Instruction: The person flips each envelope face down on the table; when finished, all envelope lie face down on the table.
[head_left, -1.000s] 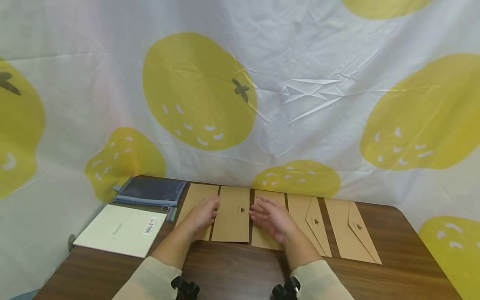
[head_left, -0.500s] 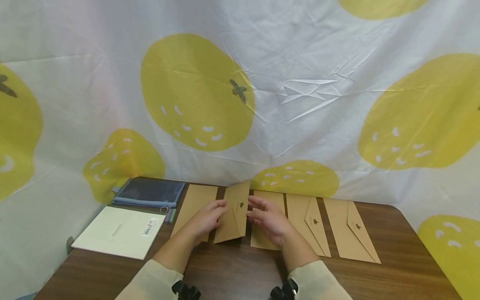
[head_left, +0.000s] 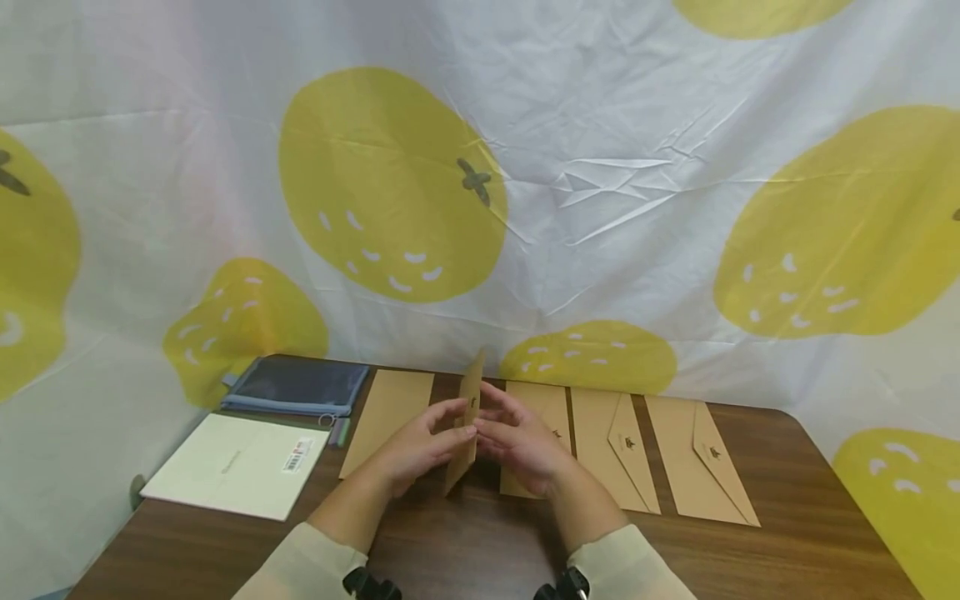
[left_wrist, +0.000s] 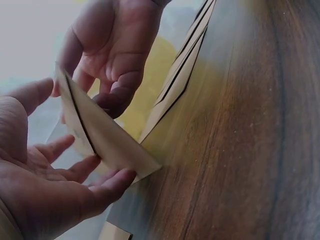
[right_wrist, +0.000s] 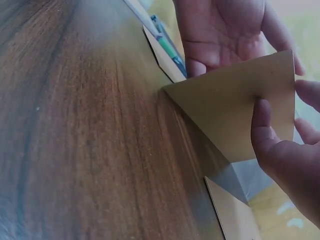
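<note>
A brown kraft envelope (head_left: 469, 390) stands almost edge-on between my hands, above the row of envelopes. My left hand (head_left: 416, 443) holds it from the left; in the left wrist view its fingertips touch the envelope's flap side (left_wrist: 107, 135) and the thumb reaches the upper edge. My right hand (head_left: 528, 446) holds it from the right. In the right wrist view, that thumb (right_wrist: 262, 117) presses the plain back (right_wrist: 220, 100), with the fingers at the far edge. Both thumbs are close together at the upper edge.
Several like envelopes lie flat: one on the left (head_left: 386, 408), others on the right (head_left: 536, 400), (head_left: 600, 425), (head_left: 697, 458). A blue zip pouch (head_left: 300, 383) and a white barcoded booklet (head_left: 232, 467) lie at left. A patterned curtain (head_left: 600, 250) hangs behind the table (head_left: 787, 475).
The envelope lay flat between my hands a second ago. Its right edge came up, and it now stands nearly upright. My hands have drawn closer together and hold it.
</note>
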